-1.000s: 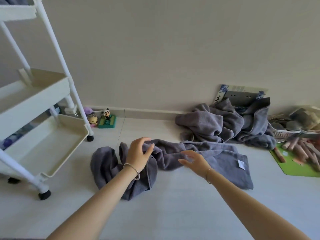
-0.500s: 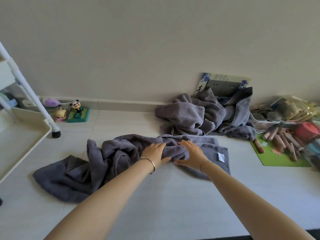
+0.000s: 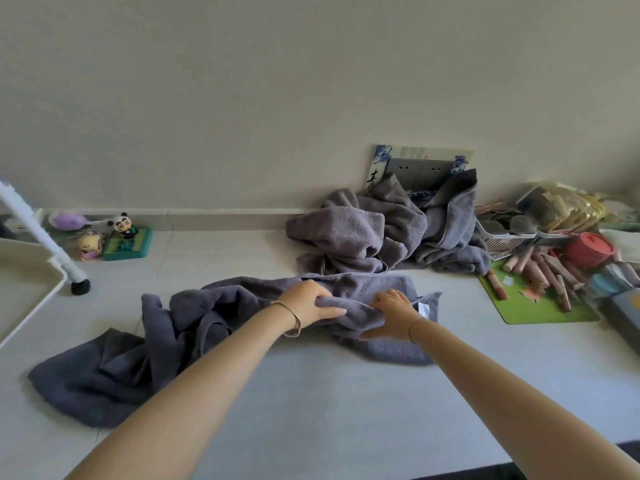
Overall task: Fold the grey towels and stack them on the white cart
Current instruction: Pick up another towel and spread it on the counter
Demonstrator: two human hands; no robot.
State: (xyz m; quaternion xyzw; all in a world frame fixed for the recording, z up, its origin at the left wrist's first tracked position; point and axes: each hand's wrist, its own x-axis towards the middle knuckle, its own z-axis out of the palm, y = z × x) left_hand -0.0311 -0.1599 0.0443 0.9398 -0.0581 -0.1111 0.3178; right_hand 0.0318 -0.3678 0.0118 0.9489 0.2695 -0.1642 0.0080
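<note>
A long grey towel (image 3: 194, 327) lies crumpled across the pale floor, its left end spread flat at the near left. My left hand (image 3: 308, 303) and my right hand (image 3: 391, 313) both pinch a raised fold near its right end, close beside the white label. A heap of more grey towels (image 3: 374, 233) sits behind, against the wall. Only a corner of the white cart (image 3: 31, 275) shows at the left edge: one tray, a post and a black wheel.
Small toy figures on a green base (image 3: 126, 242) stand by the wall at left. To the right lie a green mat (image 3: 540, 299) with several pink sticks, a red cup (image 3: 588, 252) and a basket of clutter. A board (image 3: 420, 164) leans on the wall.
Both hands came together on the towel's right part and closed on a fold. The view swung right, so the cart slid almost out of frame.
</note>
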